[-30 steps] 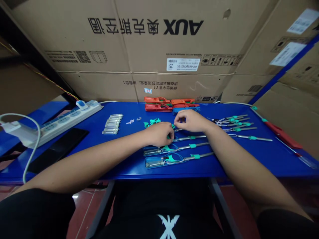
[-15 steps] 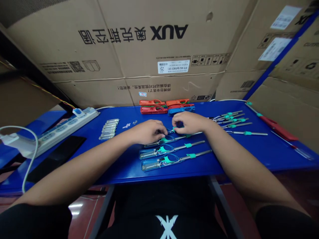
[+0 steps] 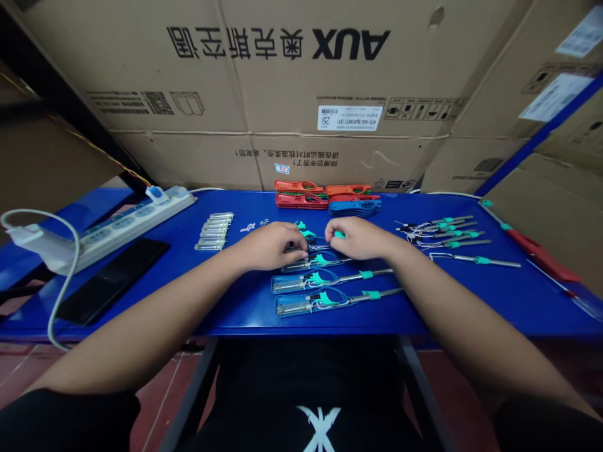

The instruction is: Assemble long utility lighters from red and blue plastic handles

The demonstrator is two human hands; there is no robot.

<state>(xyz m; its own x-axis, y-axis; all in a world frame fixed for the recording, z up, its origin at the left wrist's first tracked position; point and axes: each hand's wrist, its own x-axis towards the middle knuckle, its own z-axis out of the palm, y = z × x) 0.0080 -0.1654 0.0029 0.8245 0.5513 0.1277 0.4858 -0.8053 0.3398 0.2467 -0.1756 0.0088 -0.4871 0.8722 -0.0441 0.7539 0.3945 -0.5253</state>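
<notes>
Teal clip [image 3: 339,234] now in half-curled right hand [image 3: 358,238]

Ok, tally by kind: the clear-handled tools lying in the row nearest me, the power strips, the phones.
clear-handled tools: 3
power strip: 1
phone: 1
Total: 5

This looks like a small assembly bench tucked into a warehouse or stockroom. Big cardboard appliance cartons [image 3: 282,94] with shipping labels stand as a wall right behind a blue metal worktable [image 3: 471,295], with more of them leaning in on the right. On the table the same parts lie sorted in batches: rows of tester screwdrivers [image 3: 330,279], clear handles [image 3: 214,231], teal clips [image 3: 301,227] and stacked red and blue plastic tools [image 3: 325,196], beside a power strip [image 3: 117,226], above a red tiled floor [image 3: 160,383].
</notes>
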